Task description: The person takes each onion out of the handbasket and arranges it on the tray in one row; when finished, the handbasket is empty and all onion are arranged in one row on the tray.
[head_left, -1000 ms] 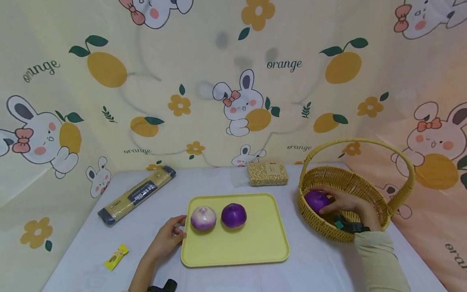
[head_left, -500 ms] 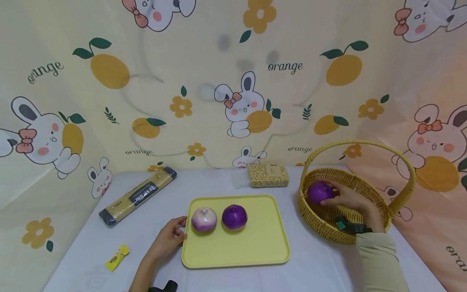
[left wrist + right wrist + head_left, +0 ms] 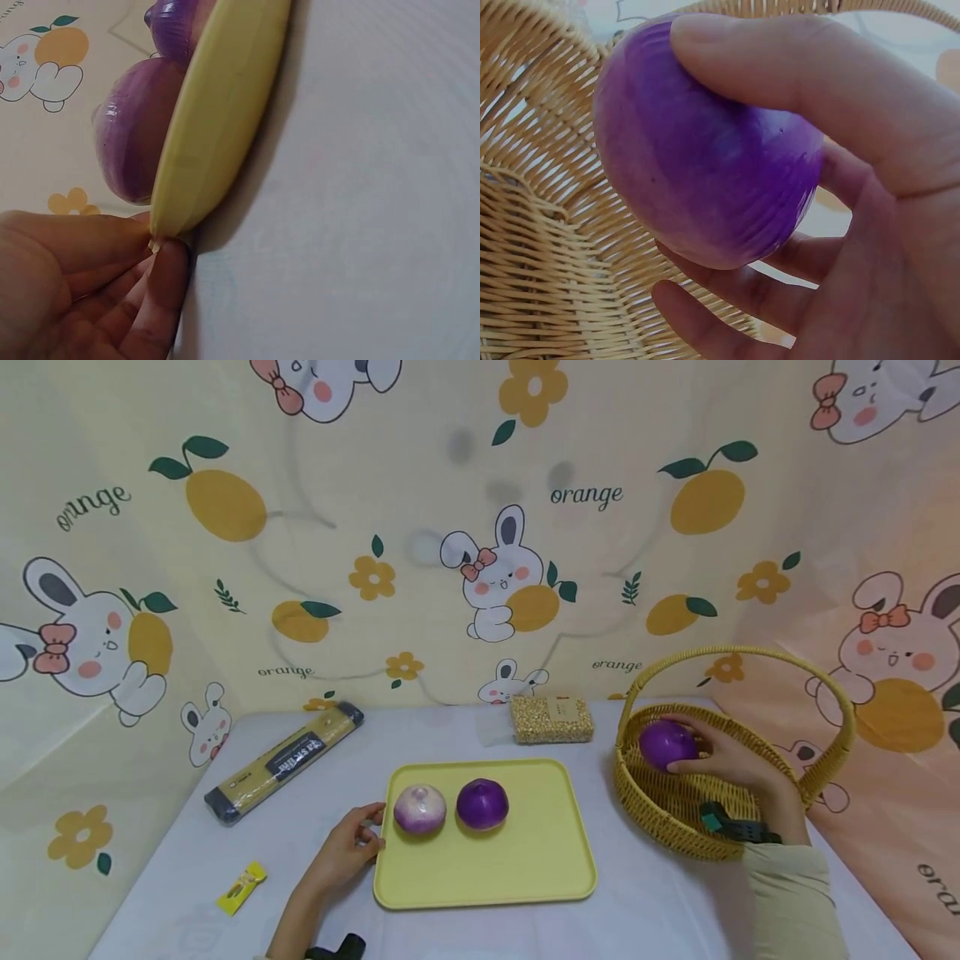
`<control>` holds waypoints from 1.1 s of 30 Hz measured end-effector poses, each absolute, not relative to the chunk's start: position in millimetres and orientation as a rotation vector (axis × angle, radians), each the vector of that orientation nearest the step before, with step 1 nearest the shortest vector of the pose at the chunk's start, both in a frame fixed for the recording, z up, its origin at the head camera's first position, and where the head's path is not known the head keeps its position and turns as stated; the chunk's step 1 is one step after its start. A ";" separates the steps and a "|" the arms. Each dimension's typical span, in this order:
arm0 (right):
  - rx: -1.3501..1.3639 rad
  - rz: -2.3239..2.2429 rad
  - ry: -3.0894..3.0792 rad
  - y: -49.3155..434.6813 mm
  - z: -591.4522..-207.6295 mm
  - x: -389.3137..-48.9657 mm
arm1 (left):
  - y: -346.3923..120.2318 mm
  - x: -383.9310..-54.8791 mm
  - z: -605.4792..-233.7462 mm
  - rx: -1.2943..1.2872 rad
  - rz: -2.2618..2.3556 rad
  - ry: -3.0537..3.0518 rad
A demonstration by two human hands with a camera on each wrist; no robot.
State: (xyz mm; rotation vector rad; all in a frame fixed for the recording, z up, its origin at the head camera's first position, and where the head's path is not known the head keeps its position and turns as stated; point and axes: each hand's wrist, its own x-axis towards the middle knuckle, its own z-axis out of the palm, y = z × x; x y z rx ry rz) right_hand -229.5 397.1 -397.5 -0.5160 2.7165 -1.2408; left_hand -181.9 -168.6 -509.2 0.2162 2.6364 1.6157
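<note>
In the head view my right hand (image 3: 738,764) holds a purple onion (image 3: 666,745) inside the wicker basket (image 3: 633,806). The right wrist view has the thumb over the onion (image 3: 705,150) and the fingers curled beneath it, with woven wall (image 3: 562,247) behind. My left hand (image 3: 345,852) pinches the left rim of a yellow tray (image 3: 525,868) between thumb and fingers, seen close in the left wrist view at the tray's corner (image 3: 217,112). On that tray sit a pale purple-white onion (image 3: 420,810) and a dark purple onion (image 3: 482,804), side by side.
A long dark-ended packet (image 3: 285,762), perhaps noodles, lies at the back left. Behind the tray is a clear bag of yellowish grains (image 3: 551,720). A small yellow wrapped packet (image 3: 242,888) lies at the front left. The basket's tall handle (image 3: 738,652) arches over its opening.
My right hand has lifted the purple onion a little and carried it slightly to the right within the basket. The left hand and the tray stay where they were.
</note>
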 end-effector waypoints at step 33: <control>-0.868 -1.286 2.647 319.7 -370.9 -210.6 | -168.5 -182.8 -508.7 0.218 1.587 2.649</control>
